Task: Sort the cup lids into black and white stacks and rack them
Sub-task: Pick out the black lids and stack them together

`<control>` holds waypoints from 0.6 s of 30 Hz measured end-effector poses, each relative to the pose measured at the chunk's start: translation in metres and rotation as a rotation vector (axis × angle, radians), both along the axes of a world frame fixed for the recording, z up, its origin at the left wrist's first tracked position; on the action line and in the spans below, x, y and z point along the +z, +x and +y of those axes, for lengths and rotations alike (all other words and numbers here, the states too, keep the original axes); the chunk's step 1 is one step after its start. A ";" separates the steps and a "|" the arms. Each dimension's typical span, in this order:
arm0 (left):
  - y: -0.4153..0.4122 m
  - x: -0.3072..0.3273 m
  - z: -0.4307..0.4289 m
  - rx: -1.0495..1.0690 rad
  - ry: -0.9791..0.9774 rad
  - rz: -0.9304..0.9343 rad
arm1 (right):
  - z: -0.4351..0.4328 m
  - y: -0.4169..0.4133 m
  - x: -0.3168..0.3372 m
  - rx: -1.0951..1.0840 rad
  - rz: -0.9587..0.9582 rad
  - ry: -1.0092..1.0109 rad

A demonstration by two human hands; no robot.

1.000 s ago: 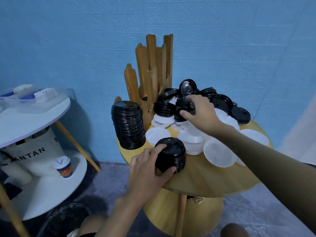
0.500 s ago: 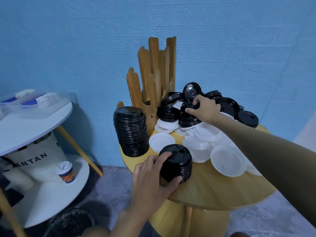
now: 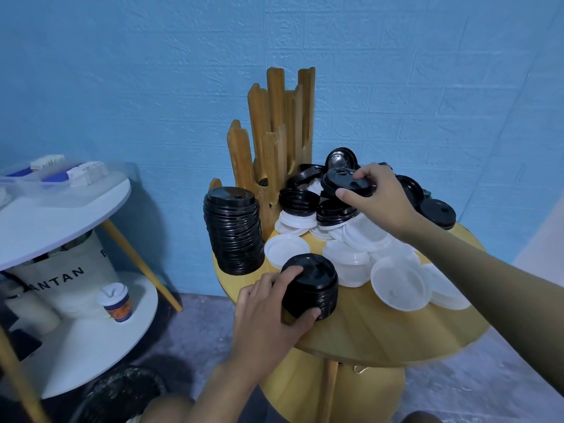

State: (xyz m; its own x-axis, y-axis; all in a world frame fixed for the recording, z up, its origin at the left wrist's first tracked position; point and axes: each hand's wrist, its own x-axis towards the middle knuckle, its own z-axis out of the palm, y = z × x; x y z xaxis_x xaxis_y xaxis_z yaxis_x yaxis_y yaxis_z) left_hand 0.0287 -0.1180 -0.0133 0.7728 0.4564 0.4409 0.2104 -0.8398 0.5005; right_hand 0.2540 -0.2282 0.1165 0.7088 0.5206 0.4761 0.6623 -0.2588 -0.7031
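- Step in hand, as I judge it: gathering black lids. Your right hand [image 3: 381,196] pinches one black plastic cup lid [image 3: 343,182] by its rim, above the mixed heap at the back of the round wooden table [image 3: 396,334].
- Your left hand [image 3: 268,303] wraps the short stack of black lids [image 3: 309,285] near the table's front edge.
- The held lid is tilted, top face up and toward you. The short stack's long axis is near upright, tops up.
- Next move likely calls for levelling the lid and seating it top-up on the short stack.
- The tall black stack [image 3: 233,230] stands just beside the slotted wooden rack [image 3: 274,132]. The white plastic lids [image 3: 396,282] lie loose.
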 end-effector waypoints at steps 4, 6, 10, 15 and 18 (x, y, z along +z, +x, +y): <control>0.000 0.001 -0.001 0.001 -0.005 -0.008 | -0.021 -0.030 -0.009 0.120 0.060 0.004; 0.000 0.003 -0.002 0.001 -0.013 -0.012 | -0.028 -0.047 -0.018 0.205 0.061 -0.038; -0.003 0.006 -0.005 0.018 -0.089 -0.022 | -0.034 -0.068 -0.039 0.320 0.042 -0.128; -0.006 0.007 -0.008 0.010 -0.145 -0.003 | -0.033 -0.078 -0.054 0.446 0.008 -0.248; -0.006 0.010 -0.009 -0.011 -0.130 0.000 | -0.029 -0.078 -0.051 0.460 0.015 -0.316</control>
